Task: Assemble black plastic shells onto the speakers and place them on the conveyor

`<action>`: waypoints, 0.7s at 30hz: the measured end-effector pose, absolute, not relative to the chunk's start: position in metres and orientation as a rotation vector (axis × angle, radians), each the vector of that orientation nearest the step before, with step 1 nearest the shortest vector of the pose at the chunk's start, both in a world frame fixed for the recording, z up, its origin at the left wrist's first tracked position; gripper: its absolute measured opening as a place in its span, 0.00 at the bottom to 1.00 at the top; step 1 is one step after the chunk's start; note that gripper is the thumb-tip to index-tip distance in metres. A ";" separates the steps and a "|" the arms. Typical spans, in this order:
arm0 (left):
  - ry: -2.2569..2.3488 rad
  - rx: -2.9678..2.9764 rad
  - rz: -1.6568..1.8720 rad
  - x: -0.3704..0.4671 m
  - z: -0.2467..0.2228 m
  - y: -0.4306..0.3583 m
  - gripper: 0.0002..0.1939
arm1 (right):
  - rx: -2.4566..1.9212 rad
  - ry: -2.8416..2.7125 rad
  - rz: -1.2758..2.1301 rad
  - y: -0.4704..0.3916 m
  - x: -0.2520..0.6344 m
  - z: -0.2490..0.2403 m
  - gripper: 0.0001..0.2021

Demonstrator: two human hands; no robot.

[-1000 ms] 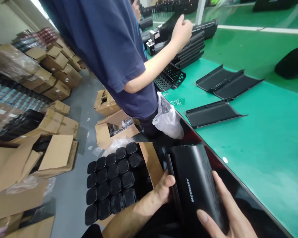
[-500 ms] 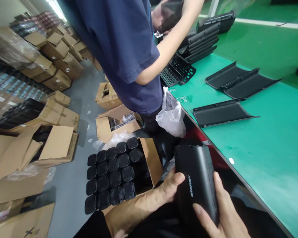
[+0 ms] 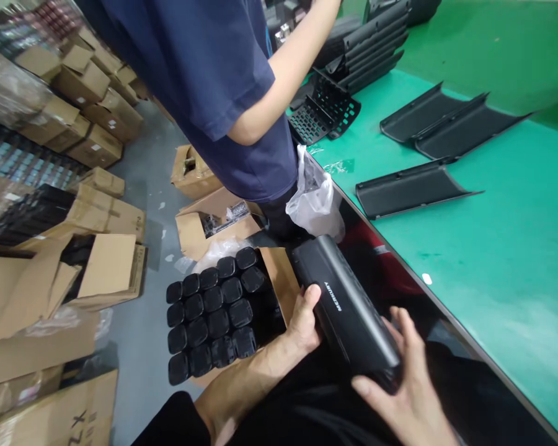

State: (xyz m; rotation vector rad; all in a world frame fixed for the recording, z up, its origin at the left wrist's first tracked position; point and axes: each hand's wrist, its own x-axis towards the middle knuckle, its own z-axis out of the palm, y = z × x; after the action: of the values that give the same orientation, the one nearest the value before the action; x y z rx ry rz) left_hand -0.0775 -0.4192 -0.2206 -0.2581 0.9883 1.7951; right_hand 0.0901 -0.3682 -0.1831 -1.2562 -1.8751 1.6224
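Observation:
A long black casing (image 3: 353, 303) with rounded edges and white MERKURY lettering tilts across the lower middle, its far end toward the upper left. My left hand (image 3: 307, 319) is closed on its left side, thumb on top. At the near lower end, my right hand (image 3: 411, 371) cradles the casing loosely between thumb and fingers, the fingers partly spread. Left of my hands, a cardboard carton (image 3: 278, 279) holds rows of similar black casings (image 3: 214, 322), standing on end. The undersides of the held casing and my left fingers are hidden.
A green-topped table (image 3: 493, 260) runs along the right, bearing curved black shells (image 3: 409, 189) and perforated black panels (image 3: 325, 118). A co-worker in a navy shirt (image 3: 190, 80) stands ahead. A white plastic bag (image 3: 314, 204) hangs at the table edge. Open cartons (image 3: 106, 266) crowd the floor at left.
The casing has turned from nearly upright to slanting, its far end swinging left and its near end right. My right-hand fingers have shifted to the near end and loosened.

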 end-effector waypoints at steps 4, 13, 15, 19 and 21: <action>1.118 -0.265 1.891 -0.068 -0.220 -0.411 0.35 | -1.365 -1.763 1.516 -0.380 0.077 -0.189 0.48; 1.253 0.174 1.593 -0.136 -0.230 -0.455 0.48 | -1.308 -1.604 2.067 -0.339 0.141 -0.193 0.40; 1.261 0.332 1.434 -0.150 -0.232 -0.460 0.49 | -1.288 -1.586 2.181 -0.337 0.150 -0.197 0.40; 1.350 0.411 1.352 -0.153 -0.232 -0.466 0.44 | -1.327 -1.605 2.131 -0.345 0.148 -0.200 0.45; 1.403 0.443 1.363 -0.149 -0.232 -0.469 0.42 | -1.360 -1.609 2.052 -0.354 0.144 -0.200 0.47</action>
State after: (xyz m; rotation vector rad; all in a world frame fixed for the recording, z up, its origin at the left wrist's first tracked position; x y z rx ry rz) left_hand -0.1489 -0.4692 -0.2315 0.4430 1.4030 1.3629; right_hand 0.1441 -0.3535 -0.1997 -1.3605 -1.6086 2.0522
